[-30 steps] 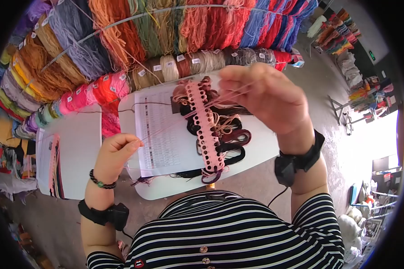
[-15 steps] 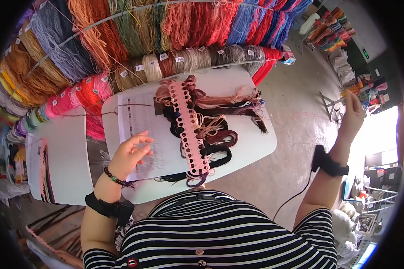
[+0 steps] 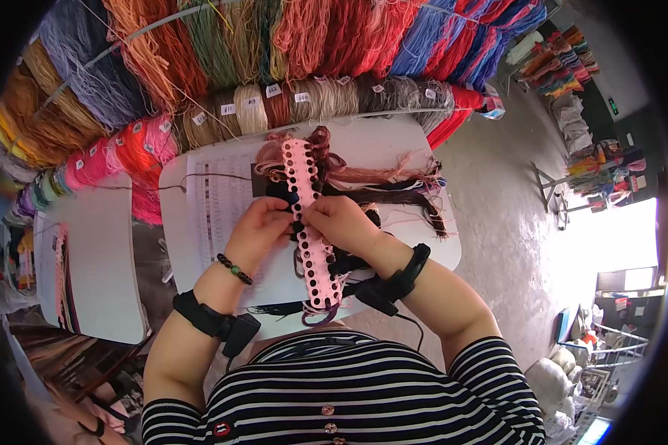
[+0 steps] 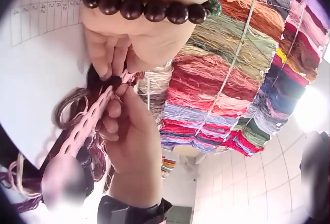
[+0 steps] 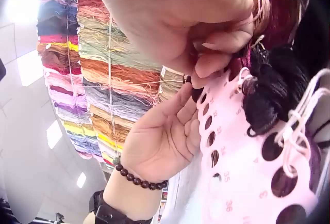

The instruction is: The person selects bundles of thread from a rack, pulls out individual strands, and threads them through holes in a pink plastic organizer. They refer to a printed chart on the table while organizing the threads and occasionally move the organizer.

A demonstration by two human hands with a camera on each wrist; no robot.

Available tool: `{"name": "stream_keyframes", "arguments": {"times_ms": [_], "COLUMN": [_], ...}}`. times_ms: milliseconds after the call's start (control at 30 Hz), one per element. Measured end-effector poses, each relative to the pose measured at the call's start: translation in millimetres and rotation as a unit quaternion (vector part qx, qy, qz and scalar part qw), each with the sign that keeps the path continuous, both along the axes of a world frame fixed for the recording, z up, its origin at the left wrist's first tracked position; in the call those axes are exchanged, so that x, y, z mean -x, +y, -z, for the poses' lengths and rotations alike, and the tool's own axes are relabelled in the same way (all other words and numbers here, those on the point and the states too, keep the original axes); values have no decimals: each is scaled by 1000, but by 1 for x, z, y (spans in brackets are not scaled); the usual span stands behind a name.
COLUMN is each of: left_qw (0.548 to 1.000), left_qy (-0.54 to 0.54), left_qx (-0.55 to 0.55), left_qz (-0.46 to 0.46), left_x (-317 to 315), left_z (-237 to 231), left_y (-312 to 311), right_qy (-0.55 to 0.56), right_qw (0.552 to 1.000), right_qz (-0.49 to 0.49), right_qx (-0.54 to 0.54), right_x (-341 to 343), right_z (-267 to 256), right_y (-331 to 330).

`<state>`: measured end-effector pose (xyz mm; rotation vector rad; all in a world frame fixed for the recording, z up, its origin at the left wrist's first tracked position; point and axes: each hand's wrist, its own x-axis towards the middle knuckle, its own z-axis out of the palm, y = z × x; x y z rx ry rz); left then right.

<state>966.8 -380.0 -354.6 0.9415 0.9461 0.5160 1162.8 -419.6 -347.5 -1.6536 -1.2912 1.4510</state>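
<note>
A long pink card with holes along both edges [image 3: 320, 276] lies on the white table, skeins looped through it. My left hand [image 3: 256, 230] is at its left edge, fingertips curled on dark thread [image 4: 112, 81]. From the other side my right hand [image 3: 345, 226] pinches the card's edge, its thumb and finger close to the left fingertips. In the right wrist view the card [image 5: 234, 157] shows printed numbers, and a black thread bundle [image 5: 273, 90] hangs beside the right hand [image 5: 180, 17]. The fingers partly hide the thread where they meet.
A printed chart [image 3: 208, 215] lies under the card's left side. Loose thread ends [image 3: 423, 196] trail to the right. Behind the table hang many coloured skeins [image 3: 304, 37] above a row of labelled bundles [image 3: 252, 110]. A second white table [image 3: 100, 259] stands at the left.
My right hand swung far out to the right, then came back to the card. The left hand moved right from over the chart to the card's edge. The pink strand stretched between the hands is gone.
</note>
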Motion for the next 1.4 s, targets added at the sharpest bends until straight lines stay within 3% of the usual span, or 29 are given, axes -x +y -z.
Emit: {"name": "stream_keyframes", "arguments": {"times_ms": [233, 433, 567, 633, 733, 833, 867, 1000, 1133, 1233, 1400], "left_qw": [999, 999, 996, 992, 959, 977, 996, 983, 1000, 991, 986], "left_qy": [20, -1, 49, 85, 147, 96, 63, -146, -18, -38, -48], "left_qx": [-45, -32, -68, -88, -239, -187, -61, 87, -17, -122, -156], "left_qz": [-3, -11, -14, -14, 31, -21, -19, -63, 2, -25, -39], "left_x": [-13, -18, -23, -23, -12, 1, 3, -7, -18, -15, -7], "left_z": [4, 3, 2, 0, 8, -4, -23, -20, -20, -4, -14], "left_y": [6, 7, 6, 6, 12, 16, 18, 15, 12, 10, 9], "right_qy": [-33, -208, -226, -221, -60, 62, 59, 74, 190, 167, 91], "right_qw": [999, 965, 961, 962, 996, 997, 997, 995, 978, 982, 993], "right_qz": [-3, -104, -128, -132, -57, 14, 16, 38, 68, 58, 55], "right_qx": [42, -122, -96, -90, 20, 53, 54, 46, 58, 66, 50], "right_x": [-1, -4, -1, 0, -2, -5, -6, -7, -12, -11, -6], "right_z": [-26, -20, -24, -23, -34, -14, -15, -16, -11, -9, -4], "right_y": [8, 15, 19, 21, 16, 9, 7, 3, 1, 1, -1]}}
